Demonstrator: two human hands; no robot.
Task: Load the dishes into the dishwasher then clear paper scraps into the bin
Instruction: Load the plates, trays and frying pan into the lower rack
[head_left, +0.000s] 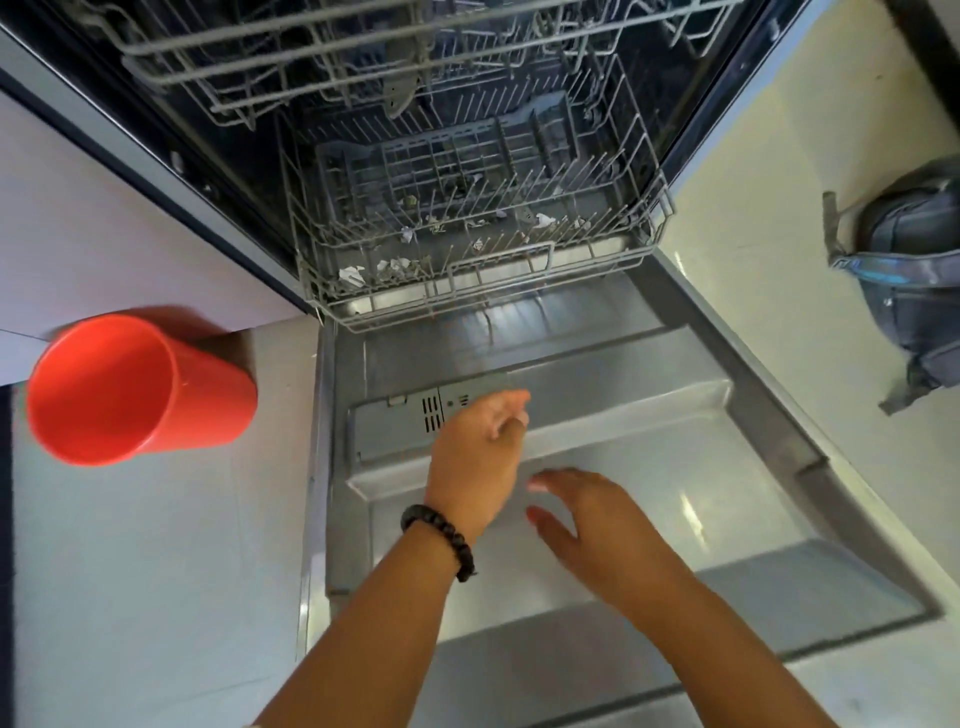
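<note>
both hands hang over the open dishwasher door (649, 467), neither holding anything. the left hand (478, 447) has its fingers loosely curled near the detergent box (400, 426); the right hand (587, 514) is flat and relaxed just behind it. the paper scraps (395, 270) lie scattered on the floor of the lower rack (467, 249), caught among the tines, and no dishes show in either rack. the red bin (119, 389) stands on the floor to the left of the door, mouth tilted toward the camera.

the likely trouble is the scraps themselves: they are small and sit between close wires, so a pinch may tear them or push them through the rack into the tub below. carrying them across to the bin, bits could drop on the door or floor. leaning weight on the door would strain its hinges.
</note>
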